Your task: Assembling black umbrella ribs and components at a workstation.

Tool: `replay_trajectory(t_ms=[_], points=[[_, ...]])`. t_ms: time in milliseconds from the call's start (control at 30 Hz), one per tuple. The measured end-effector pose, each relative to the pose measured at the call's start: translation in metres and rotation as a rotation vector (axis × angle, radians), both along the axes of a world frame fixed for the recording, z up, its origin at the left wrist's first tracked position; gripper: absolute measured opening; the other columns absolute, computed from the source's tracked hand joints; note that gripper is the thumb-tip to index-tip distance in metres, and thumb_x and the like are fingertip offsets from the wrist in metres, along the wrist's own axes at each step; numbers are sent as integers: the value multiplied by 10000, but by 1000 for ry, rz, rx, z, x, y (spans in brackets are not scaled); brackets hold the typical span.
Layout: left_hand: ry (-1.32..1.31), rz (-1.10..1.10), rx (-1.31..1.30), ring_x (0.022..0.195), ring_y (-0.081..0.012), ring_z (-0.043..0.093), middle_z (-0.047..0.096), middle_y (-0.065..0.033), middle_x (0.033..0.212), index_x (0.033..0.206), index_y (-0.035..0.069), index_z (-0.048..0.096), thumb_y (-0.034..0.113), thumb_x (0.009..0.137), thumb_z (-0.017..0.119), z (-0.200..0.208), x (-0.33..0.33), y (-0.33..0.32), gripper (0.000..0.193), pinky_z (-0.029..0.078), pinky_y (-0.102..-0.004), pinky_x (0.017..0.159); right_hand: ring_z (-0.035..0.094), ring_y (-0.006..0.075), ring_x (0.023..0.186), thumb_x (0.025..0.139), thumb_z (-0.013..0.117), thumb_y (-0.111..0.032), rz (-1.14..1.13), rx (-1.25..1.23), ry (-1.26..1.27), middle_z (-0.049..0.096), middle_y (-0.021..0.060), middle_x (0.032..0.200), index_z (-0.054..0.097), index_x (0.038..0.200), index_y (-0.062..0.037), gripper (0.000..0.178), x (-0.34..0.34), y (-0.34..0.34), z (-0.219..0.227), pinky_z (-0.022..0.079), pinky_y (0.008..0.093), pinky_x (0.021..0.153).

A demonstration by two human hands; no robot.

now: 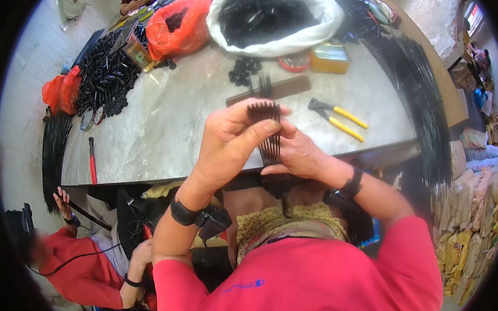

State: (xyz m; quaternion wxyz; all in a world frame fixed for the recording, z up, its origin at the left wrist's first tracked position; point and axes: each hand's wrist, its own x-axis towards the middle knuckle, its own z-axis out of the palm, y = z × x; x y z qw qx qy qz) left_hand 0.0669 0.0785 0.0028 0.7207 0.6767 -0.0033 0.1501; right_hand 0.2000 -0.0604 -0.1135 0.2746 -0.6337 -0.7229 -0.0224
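Note:
In front of my body, above the table's near edge, I hold a fanned bundle of thin black umbrella ribs (pixel 270 148). My left hand (pixel 231 135) is closed round its upper part, the thumb lying across the ribs. Lower down, my right hand (pixel 304 155) grips the bundle from the right side. The rounded rib tips stick up above the left thumb. Just beyond my hands, a brown bar (pixel 293 87) lies on the table, with a few black upright pins by it. Pincers with yellow handles (pixel 321 108) lie to the right of my hands.
At the back stand a white sack (pixel 221 37) of black parts and a red plastic bag (pixel 169 39). Small black rings (pixel 245 71) lie near a yellow block (pixel 330 58). Black rods (pixel 424 98) line the right edge. A red-handled tool (pixel 93 168) lies left. A co-worker (pixel 79 274) sits at left.

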Motion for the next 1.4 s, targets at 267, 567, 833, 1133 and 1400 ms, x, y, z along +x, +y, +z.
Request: replay_trajectory(t_ms=[267,567,833,1133,1400], points=[[-4,-6,-17,897,-169,687,726,-109,943,1083,-36,672,98,932,648,-1,8,7,203,540,-312,860,382,382,1351,816,706,-459,-15,31,-22,341,216,1505,566,1244,7,648,1,-3,-3,366,459,1080],[-43,-26,35,882,-178,696,729,-126,935,1049,-22,682,164,944,649,-3,15,16,216,547,-310,832,443,388,1275,821,698,-473,-45,75,-76,451,202,1389,622,1104,17,571,0,0,-8,392,471,1036],[-53,-7,133,855,-178,679,717,-116,904,988,-30,678,74,911,650,-2,7,11,132,534,-307,820,433,391,1295,817,687,-499,-36,60,-79,453,223,1376,589,1162,24,634,3,1,-14,372,465,1072],[9,67,217,836,-276,705,703,-181,865,891,-56,658,47,902,630,3,-8,-3,107,564,-383,807,478,395,1229,743,714,-502,20,114,-156,486,262,1300,549,1056,38,646,10,-1,-10,394,436,1040],[-61,57,211,842,-255,717,721,-179,863,899,-71,689,-6,896,631,1,-8,7,87,571,-332,763,492,361,1190,618,794,-525,157,14,20,511,214,1248,565,1141,23,791,31,-4,21,405,402,992]])
